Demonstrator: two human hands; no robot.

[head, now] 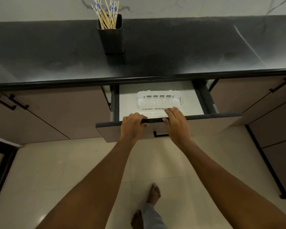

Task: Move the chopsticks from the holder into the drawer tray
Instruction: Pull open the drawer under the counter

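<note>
Several wooden chopsticks (106, 14), some in blue-and-white wrappers, stand in a dark square holder (111, 37) at the back of the black countertop. Below the counter a drawer (213, 117) is pulled partly open. A clear plastic tray (158, 100) lies inside it on the white bottom, with no chopsticks visible in it. My left hand (133, 123) is curled over the drawer's top front edge. My right hand (176, 123) rests on the same edge, its fingers reaching over it to the tray's near rim.
The black countertop (172, 52) stretches wide on both sides of the holder. Closed cabinet doors with black handles (10, 102) flank the drawer. My bare feet (153, 194) stand on the pale tiled floor below.
</note>
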